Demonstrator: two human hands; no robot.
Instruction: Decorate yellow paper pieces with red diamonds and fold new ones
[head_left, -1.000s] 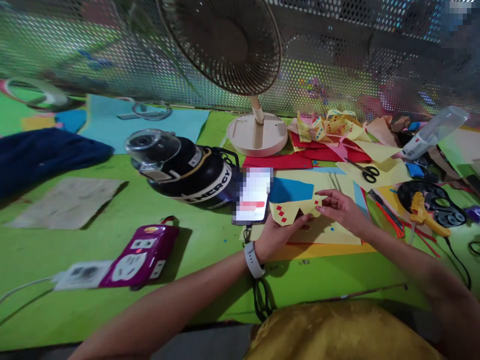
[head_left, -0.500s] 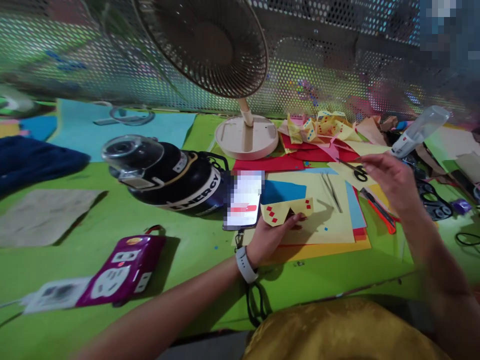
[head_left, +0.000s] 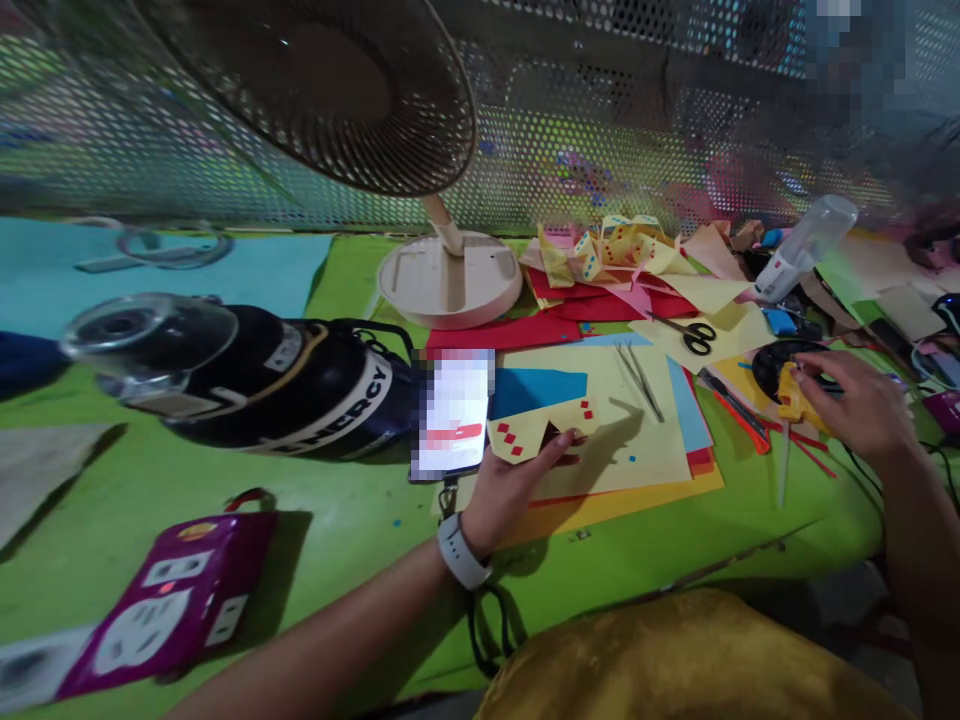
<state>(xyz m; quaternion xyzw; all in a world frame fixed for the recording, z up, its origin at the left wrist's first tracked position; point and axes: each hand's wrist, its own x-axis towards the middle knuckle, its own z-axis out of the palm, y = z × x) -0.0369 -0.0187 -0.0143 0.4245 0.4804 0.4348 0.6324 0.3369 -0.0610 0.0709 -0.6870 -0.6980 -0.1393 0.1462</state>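
Note:
My left hand (head_left: 510, 490) is closed around a folded yellow paper piece (head_left: 517, 428) dotted with small red squares. It is above the stacked coloured sheets (head_left: 600, 465). Off to the right, my right hand (head_left: 862, 400) has its fingers on a yellow glue gun (head_left: 796, 398), from which a whitish glue stick (head_left: 784, 465) sticks out. Part of the glue gun is hidden by the fingers. Tweezers (head_left: 641, 385) lie on the pale yellow sheet. Black scissors (head_left: 694, 338) and an orange-and-black utility knife (head_left: 739, 412) lie between the sheets and my right hand.
A lit phone (head_left: 454, 420) lies against a large black bottle (head_left: 285, 385). Behind stands a fan (head_left: 450, 285). Folded dotted paper pieces (head_left: 622, 245) sit at the back, a clear bottle (head_left: 806, 250) to their right. A purple power strip (head_left: 180, 590) is front left.
My right hand has moved from above the scissors, right and down, onto the glue gun. The scissors now lie on the paper. My left hand still holds the folded paper; the view has shifted right.

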